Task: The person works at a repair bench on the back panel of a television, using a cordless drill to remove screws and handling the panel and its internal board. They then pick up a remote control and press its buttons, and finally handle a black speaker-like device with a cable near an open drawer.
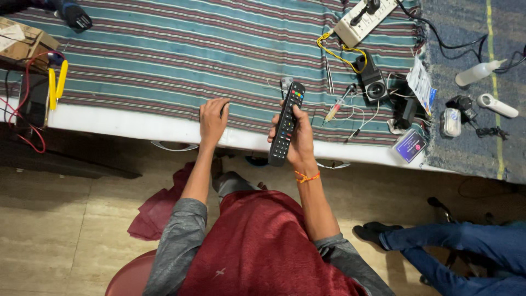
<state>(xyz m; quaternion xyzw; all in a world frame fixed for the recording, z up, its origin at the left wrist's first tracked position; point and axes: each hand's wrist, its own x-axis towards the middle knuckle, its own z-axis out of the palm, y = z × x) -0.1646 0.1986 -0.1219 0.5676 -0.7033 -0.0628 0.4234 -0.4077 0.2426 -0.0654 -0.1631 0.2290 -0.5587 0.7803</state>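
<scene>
Remote control [286, 125], black and slim, sits in your right hand [298, 143], fingers wrapped round its lower half and thumb pressed on the keypad, held just above the near edge of the striped cloth [164, 49]. Its long axis runs almost straight away from you, tipped slightly right, with the end carrying the coloured buttons pointing toward the far side of the table and the plain end toward your lap. Your left hand [212, 118] rests on the cloth beside it, fingers curled loosely, gripping nothing that shows. As for progress, the casing looks closed and whole, so I judge any opening or repair not yet begun (the soldering iron [337, 107] and power strip [364, 21] lie untouched to the right). Yellow pliers [56, 83] lie well apart on the left.
</scene>
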